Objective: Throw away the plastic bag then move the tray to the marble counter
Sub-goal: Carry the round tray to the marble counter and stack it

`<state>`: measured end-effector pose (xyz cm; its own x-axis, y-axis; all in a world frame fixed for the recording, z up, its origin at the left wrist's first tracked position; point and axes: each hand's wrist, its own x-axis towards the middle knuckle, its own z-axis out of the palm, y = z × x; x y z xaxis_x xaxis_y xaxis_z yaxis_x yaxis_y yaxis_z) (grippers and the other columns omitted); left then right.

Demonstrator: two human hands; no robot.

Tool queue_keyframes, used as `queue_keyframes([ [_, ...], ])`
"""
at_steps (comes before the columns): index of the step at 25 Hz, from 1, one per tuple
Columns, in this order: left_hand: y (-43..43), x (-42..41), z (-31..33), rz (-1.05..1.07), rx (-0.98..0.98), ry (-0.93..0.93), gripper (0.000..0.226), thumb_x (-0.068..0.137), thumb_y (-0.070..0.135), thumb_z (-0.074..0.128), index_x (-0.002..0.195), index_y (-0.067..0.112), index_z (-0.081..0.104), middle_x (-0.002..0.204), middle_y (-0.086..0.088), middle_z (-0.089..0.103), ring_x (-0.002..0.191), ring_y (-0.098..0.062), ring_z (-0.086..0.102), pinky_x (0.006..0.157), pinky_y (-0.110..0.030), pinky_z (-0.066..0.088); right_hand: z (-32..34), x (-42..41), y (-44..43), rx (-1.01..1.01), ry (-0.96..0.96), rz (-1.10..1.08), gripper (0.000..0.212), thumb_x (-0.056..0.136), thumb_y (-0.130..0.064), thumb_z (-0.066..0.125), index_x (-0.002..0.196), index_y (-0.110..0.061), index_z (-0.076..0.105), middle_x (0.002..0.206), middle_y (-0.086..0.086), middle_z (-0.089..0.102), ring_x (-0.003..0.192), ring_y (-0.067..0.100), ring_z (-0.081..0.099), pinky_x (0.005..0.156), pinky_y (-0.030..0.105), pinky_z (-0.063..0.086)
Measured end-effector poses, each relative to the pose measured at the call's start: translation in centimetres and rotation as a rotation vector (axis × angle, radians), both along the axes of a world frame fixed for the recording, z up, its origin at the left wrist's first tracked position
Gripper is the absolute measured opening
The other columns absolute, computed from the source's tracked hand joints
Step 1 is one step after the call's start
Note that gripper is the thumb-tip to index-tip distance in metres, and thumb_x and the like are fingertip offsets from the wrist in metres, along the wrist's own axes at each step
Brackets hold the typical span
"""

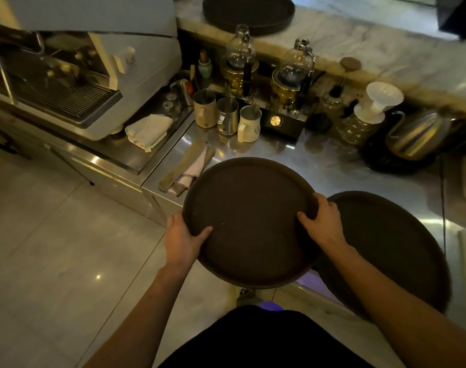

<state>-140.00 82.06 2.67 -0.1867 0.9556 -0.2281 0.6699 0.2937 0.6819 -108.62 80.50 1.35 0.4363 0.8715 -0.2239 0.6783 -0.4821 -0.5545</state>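
I hold a round dark brown tray (249,216) with both hands, lifted over the front left corner of the steel counter. My left hand (185,239) grips its left rim, thumb on top. My right hand (323,221) grips its right rim. The tray is bare. A second dark tray (393,251) lies on the steel counter under my right forearm. The marble counter (380,43) runs along the back, higher up, with another dark tray (249,13) resting on it. No plastic bag is in view.
On the steel counter (332,166) stand three metal pitchers (228,115), two glass siphon brewers (293,75), a white dripper on a glass carafe (370,112), a kettle (417,136) and cloths (189,168). An espresso machine (80,67) sits at left. Tiled floor (54,248) lies lower left.
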Motion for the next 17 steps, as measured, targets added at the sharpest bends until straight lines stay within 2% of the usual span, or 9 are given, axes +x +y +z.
queue_keyframes([
  [7,-4.0,0.1,2.1,-0.09,0.105,-0.075,0.074,0.076,0.029,0.08,0.137,0.008,0.044,0.133,-0.012,0.045,0.123,-0.027,0.049,0.104,-0.038,0.042,3.3,-0.9,-8.9,0.064,-0.005,-0.127,0.07,0.087,-0.031,0.068,0.146,-0.021,0.033,0.14,0.018,0.04,0.125,0.035,0.048,0.106,0.051,0.042],
  [17,-6.6,5.8,3.4,-0.28,0.145,-0.122,0.075,0.075,0.025,0.081,0.138,0.008,0.043,0.137,-0.014,0.044,0.124,-0.028,0.049,0.105,-0.037,0.041,4.7,3.0,-17.6,0.128,0.008,-0.31,0.068,0.087,-0.027,0.068,0.145,-0.021,0.034,0.139,0.017,0.041,0.12,0.032,0.05,0.1,0.043,0.041],
])
